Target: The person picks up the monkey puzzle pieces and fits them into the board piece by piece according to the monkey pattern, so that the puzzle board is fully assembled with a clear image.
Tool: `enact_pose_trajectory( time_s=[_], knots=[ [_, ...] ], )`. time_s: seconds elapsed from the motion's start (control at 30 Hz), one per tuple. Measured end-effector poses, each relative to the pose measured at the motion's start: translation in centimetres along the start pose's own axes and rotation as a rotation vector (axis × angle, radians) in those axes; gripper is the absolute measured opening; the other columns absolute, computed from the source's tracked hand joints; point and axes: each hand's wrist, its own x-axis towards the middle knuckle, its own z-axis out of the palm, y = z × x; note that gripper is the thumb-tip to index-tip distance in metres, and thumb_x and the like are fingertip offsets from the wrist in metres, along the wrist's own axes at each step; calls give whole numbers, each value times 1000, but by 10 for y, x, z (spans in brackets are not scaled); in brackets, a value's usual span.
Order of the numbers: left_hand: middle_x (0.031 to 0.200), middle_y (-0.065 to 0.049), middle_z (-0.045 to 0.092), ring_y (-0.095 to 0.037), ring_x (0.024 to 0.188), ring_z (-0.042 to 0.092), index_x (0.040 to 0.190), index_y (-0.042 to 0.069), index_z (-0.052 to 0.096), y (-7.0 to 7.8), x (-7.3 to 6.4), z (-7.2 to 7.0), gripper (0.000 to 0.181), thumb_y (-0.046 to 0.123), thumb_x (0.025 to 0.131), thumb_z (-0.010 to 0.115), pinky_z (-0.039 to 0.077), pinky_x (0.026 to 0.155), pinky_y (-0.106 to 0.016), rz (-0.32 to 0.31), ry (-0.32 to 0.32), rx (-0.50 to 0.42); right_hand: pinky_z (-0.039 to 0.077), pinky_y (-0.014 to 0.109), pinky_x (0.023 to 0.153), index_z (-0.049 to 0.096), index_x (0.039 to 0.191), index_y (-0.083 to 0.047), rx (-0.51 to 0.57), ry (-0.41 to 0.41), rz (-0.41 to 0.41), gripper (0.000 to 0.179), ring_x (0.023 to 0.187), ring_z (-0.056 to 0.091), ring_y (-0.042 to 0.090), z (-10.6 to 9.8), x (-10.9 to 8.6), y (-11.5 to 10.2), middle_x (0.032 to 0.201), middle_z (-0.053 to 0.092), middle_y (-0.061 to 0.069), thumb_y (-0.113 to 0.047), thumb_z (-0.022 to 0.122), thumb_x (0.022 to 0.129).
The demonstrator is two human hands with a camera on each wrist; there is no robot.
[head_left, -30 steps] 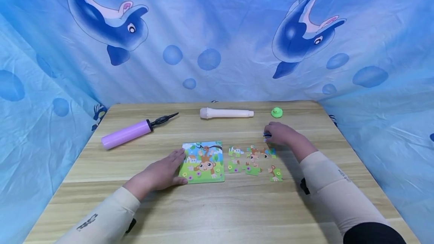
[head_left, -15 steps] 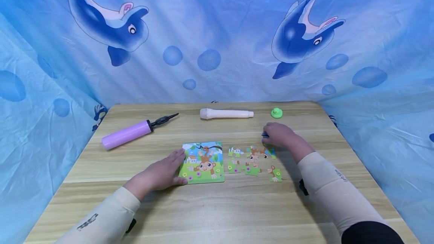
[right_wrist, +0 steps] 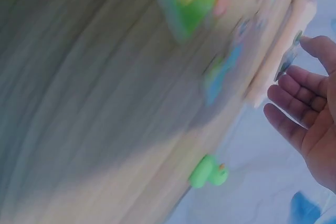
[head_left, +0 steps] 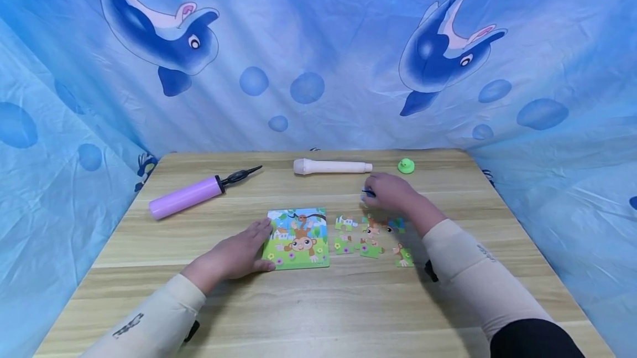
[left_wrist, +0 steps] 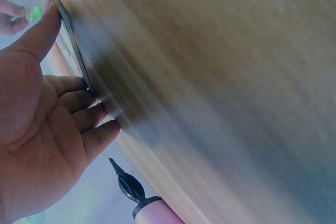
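A square picture board [head_left: 298, 253] with a cartoon monkey lies flat in the middle of the table in the head view. My left hand [head_left: 244, 250] rests against its left side, fingers fairly straight, thumb near the lower left corner. The left wrist view shows the fingertips along the board's thin edge [left_wrist: 79, 51]. My right hand [head_left: 390, 192] pinches a jigsaw piece [head_left: 365, 196] with blue and a dark stripe, between thumb and fingertips. The hand is raised above loose jigsaw pieces [head_left: 370, 250] lying right of the board, some overlapping.
A purple hand pump [head_left: 185, 197] with a black nozzle lies at the left. Along the back are a pale toy microphone [head_left: 333, 166] and a green toy duck [head_left: 406, 166]. A blue dolphin-print curtain [head_left: 318, 120] hangs behind the wooden table [head_left: 308, 314].
My right hand has moved left with the jigsaw piece, from the right end of the loose pieces to above their middle. My left hand and the board have not moved.
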Motion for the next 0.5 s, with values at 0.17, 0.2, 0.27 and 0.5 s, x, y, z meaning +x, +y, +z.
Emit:
enact_pose_trajectory(
  time_s=[0.17,0.2,0.27,0.5],
  knots=[
    [163,-17,16,-37,150,18,154,0,23,0,0,0,94,54,89,64,25,120,-50,6,3,4,43,31,64,65,103,-10,1,16,-86,29,71,48,13,-6,10,-29,94,56,0,-37,61,95],
    [163,-17,16,-37,149,19,154,-1,23,0,-1,0,94,54,89,64,25,120,-51,8,5,2,43,30,63,65,103,-11,-1,15,-96,28,71,48,13,-7,12,-36,93,55,-1,-37,61,95],
    [163,-17,17,-37,149,19,154,-1,24,1,-1,-1,94,53,89,65,25,119,-51,10,7,-2,43,29,63,65,102,-12,-15,10,-122,27,71,48,13,-7,17,-48,92,55,-2,-37,60,95],
    [163,-18,17,-38,149,19,154,-1,24,1,-1,-2,94,54,89,64,26,119,-51,14,5,5,46,27,63,64,102,-14,-119,-14,-203,27,74,48,11,0,31,-88,92,54,-3,-40,59,94]
  ],
)
